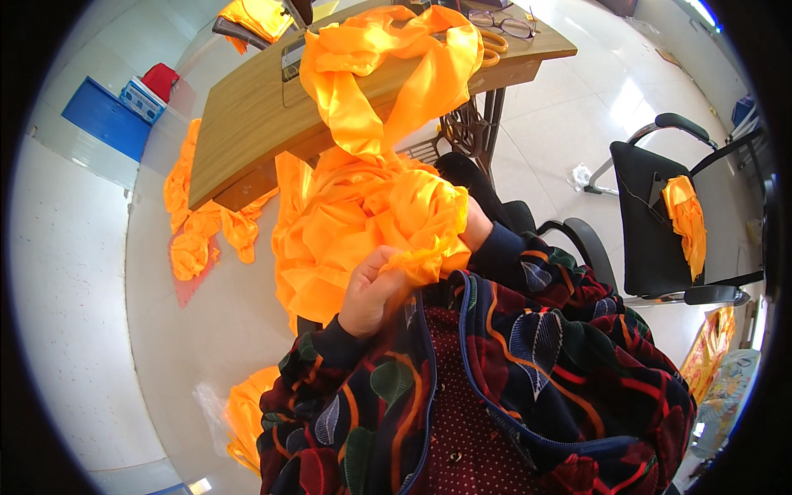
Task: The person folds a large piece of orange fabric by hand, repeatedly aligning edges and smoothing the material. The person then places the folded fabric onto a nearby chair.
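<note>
The left hand (pixel 373 290) is raised in front of the chest with its fingers curled shut, pinching a frayed edge of the orange cloth (pixel 371 206) between thumb and fingertips. The right hand (pixel 474 224) is mostly buried behind the bunched cloth; only its back and wrist show above the dark patterned sleeve (pixel 528 256), so how tightly it grips cannot be told, though it is pressed against the cloth. The cloth is a long, shiny band: its bulk sits crumpled just in front of the person's chest, between the two hands, and from there it runs upward in the picture, away from the body, as a narrower strip that climbs onto the wooden table (pixel 247 124) and loops back on itself near the table's far edge. Its long axis therefore lies from the lap toward the table top, leaning slightly to the right at the far end. A pair of glasses (pixel 505 23) lies on the table just right of the loop, beside orange-handled scissors (pixel 493 45). More orange cloth lies heaped on the floor (pixel 198 227) left of the table, and another piece hangs over a black chair (pixel 660 214) well off to the right. A blue box (pixel 107 117) stands by the wall on the left.
</note>
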Demonstrator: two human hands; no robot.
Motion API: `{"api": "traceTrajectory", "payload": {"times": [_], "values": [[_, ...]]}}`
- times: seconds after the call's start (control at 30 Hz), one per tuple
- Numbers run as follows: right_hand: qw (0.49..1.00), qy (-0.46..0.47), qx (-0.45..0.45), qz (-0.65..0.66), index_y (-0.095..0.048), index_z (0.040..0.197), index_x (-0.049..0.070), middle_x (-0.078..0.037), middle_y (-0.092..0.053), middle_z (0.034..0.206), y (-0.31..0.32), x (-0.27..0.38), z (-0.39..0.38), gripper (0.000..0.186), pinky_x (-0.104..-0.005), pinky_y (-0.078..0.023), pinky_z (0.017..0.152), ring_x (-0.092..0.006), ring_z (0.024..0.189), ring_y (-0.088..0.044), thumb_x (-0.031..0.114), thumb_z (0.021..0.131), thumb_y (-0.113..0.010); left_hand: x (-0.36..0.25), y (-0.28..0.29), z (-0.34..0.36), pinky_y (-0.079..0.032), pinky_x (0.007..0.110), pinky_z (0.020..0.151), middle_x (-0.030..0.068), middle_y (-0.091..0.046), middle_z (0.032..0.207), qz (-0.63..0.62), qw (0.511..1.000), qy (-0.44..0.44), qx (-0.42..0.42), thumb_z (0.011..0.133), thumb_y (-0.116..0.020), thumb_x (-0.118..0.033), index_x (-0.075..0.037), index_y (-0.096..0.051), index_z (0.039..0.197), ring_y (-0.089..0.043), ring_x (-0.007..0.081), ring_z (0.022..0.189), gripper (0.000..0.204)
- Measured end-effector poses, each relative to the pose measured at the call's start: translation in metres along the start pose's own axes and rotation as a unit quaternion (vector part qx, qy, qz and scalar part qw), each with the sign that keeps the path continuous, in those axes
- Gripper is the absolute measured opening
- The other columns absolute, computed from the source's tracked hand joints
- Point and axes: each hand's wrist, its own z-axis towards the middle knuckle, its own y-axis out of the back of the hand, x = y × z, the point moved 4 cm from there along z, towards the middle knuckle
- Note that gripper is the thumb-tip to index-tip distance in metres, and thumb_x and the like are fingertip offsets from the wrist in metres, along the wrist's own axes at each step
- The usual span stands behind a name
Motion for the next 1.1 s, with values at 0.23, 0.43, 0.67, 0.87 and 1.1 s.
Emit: {"api": "traceTrajectory", "payload": {"times": [0.23,0.43,0.67,0.87,1.1], "values": [[0.999,0.039,-0.011,-0.013,-0.051,0.123,0.004,-0.007,-0.060,0.114,-0.010,0.004,-0.001,0.031,-0.0326,-0.051,0.088,-0.0173,0.102,-0.061,0.009,0.093,-0.053,-0.034,-0.021,-0.001,-0.045,0.032,0.080,0.0081,-0.058,0.088,0.543,0.802,-0.246,-0.049,0.070,-0.073,-0.005,-0.006,-0.058,0.104,-0.056,0.0236,0.088,0.037],[0.989,0.061,-0.031,-0.134,-0.051,0.122,0.004,-0.007,-0.060,0.113,-0.016,0.010,-0.003,0.029,-0.0318,-0.051,0.087,-0.0167,0.102,-0.061,0.011,0.094,-0.053,-0.043,-0.035,-0.003,-0.044,0.031,0.073,0.0074,-0.054,0.085,0.585,0.746,-0.319,-0.019,0.076,-0.070,-0.004,-0.002,-0.059,0.092,-0.053,0.0219,0.079,0.019],[0.986,-0.038,-0.095,0.128,-0.054,0.113,0.004,-0.008,-0.062,0.105,-0.035,0.008,0.000,0.021,-0.0350,-0.054,0.082,-0.0207,0.093,-0.063,0.015,0.095,-0.053,-0.033,-0.013,-0.005,-0.045,0.026,0.073,0.0047,-0.061,0.086,0.389,0.897,-0.189,-0.092,0.085,-0.064,-0.003,-0.002,-0.059,0.093,-0.057,0.0136,0.081,0.009],[0.989,-0.029,-0.099,0.107,-0.055,0.109,0.003,-0.010,-0.062,0.103,-0.041,0.012,-0.001,0.018,-0.0355,-0.053,0.082,-0.0218,0.092,-0.064,0.016,0.096,-0.052,-0.021,-0.006,-0.006,-0.046,0.023,0.081,0.0034,-0.063,0.100,0.161,0.971,-0.110,-0.137,0.098,-0.048,-0.011,0.001,-0.057,0.105,-0.057,0.0067,0.088,0.017],[0.986,-0.032,-0.108,0.124,-0.055,0.109,0.003,-0.009,-0.062,0.103,-0.036,0.007,0.000,0.018,-0.0352,-0.053,0.083,-0.0218,0.093,-0.063,0.015,0.097,-0.051,-0.022,-0.004,-0.007,-0.046,0.022,0.079,0.0030,-0.063,0.099,0.142,0.978,-0.100,-0.116,0.098,-0.045,-0.011,0.001,-0.059,0.107,-0.057,0.0073,0.088,0.020]]}}
